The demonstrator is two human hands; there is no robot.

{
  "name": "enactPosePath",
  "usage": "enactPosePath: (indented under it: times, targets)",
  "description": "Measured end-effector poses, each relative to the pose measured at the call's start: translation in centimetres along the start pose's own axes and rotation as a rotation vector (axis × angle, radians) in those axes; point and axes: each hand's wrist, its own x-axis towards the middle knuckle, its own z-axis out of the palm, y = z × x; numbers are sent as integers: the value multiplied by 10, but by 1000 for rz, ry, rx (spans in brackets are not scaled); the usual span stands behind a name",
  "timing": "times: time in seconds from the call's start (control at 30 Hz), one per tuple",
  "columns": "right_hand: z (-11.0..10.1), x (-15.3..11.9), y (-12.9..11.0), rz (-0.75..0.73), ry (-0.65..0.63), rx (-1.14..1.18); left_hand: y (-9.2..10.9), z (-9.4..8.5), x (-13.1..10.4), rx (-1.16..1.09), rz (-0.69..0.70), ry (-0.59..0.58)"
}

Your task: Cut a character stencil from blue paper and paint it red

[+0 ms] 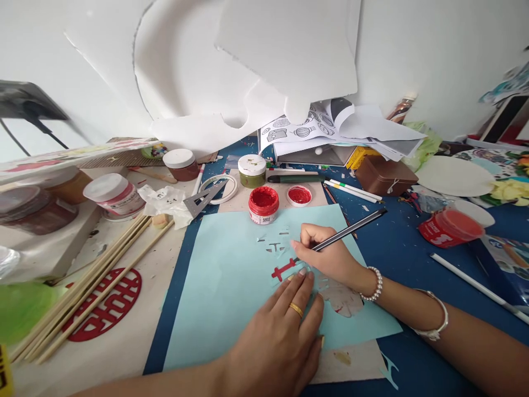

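My right hand pinches a slim black paintbrush with a pale stripe. Its tip is down by a red painted shape on a light blue sheet of paper with small cut-out openings. Flat on the sheet lies my left hand, its fingers stretched out and their tips close to the red shape. Beyond both hands stands an uncapped jar of red paint, with its red-smeared lid beside it. Part of the cut-out area is hidden beneath my hands.
Wooden sticks lie across a red round cut-out on the left. Closed paint jars, a tape roll, a set square and a green cutter sit farther back. At right are a red jar and a brown box.
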Motion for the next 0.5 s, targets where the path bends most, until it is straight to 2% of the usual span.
enactPosePath:
  times: [0.17, 0.3, 0.37, 0.5]
  targets:
    - [2, 1, 0, 23, 67, -3, -6, 12, -2, 127, 46, 132]
    - [4, 3, 0, -8, -5, 16, -17, 26, -5, 253, 115, 232]
    - [5, 4, -1, -3, 20, -3, -21, 32, -7, 297, 167, 272]
    - [6, 5, -2, 4, 76, 25, -23, 43, -10, 309, 87, 362]
